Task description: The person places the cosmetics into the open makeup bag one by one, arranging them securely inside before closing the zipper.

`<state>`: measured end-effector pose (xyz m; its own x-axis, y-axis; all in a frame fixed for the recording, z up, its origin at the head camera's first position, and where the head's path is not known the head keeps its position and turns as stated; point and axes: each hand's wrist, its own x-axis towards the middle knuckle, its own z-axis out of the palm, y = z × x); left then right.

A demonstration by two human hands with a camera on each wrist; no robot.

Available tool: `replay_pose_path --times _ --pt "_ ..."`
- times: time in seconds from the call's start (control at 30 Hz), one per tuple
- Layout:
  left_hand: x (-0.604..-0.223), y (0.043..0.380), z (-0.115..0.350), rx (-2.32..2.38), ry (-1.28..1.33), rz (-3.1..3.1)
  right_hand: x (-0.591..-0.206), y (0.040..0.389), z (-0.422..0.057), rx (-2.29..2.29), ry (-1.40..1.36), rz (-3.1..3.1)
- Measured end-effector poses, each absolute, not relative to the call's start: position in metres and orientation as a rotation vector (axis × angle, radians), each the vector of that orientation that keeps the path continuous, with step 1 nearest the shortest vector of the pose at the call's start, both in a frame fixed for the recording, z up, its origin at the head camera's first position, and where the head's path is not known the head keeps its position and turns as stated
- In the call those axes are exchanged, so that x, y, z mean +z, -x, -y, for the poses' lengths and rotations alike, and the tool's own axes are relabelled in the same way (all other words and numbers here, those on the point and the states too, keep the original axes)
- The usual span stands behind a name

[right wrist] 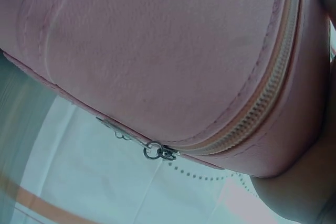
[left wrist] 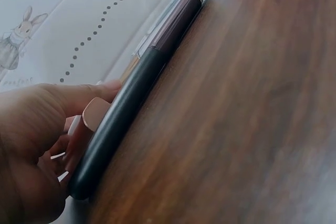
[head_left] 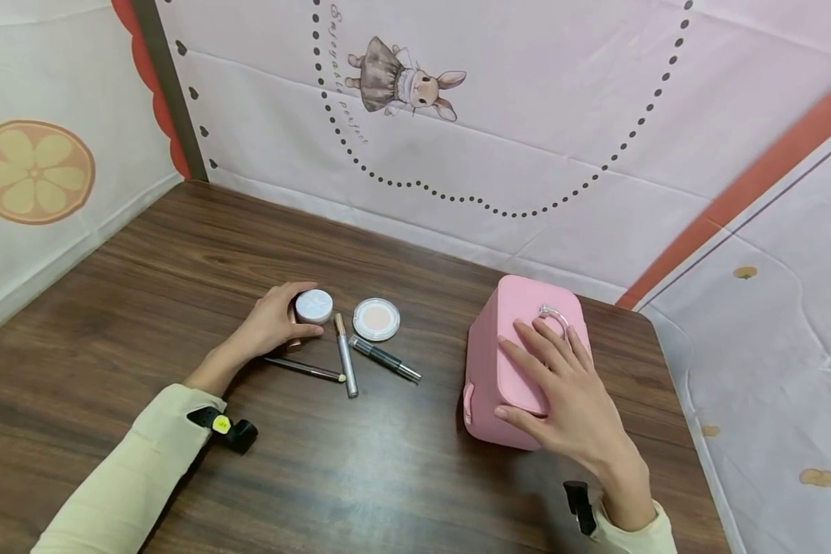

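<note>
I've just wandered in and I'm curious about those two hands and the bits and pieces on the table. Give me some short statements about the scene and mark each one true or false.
1. The right hand rests on the pink case. True.
2. The pink case stands wide open. False: its lid is down.
3. The left hand curves round the white jar. True.
4. In the head view, a round compact lies to the right of the white jar. True.
5. In the head view, the round compact lies to the right of the pink case. False: it lies to the left of the case.
</note>
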<state>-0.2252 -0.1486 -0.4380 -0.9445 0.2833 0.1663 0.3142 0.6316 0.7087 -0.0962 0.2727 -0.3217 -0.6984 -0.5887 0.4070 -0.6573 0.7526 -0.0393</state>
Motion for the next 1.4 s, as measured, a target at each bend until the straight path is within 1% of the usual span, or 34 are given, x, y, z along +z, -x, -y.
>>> replay_pose_path --times 0.33,1.1,1.4 --pt "-0.4403 0.2263 0.1457 -1.259 0.476 2.77 -0.3226 0.0985 -0.2668 0.183 -1.012 2.563" --pt "-0.4436 0.2259 0.1446 -1.373 0.368 2.716 -0.3271 0.0959 -0.265 0.3 -1.054 2.435" --pt "-0.4443 0.2258 0.1454 -1.375 0.355 2.716 -0.3253 0.0959 -0.2684 0.45 -1.02 2.361"
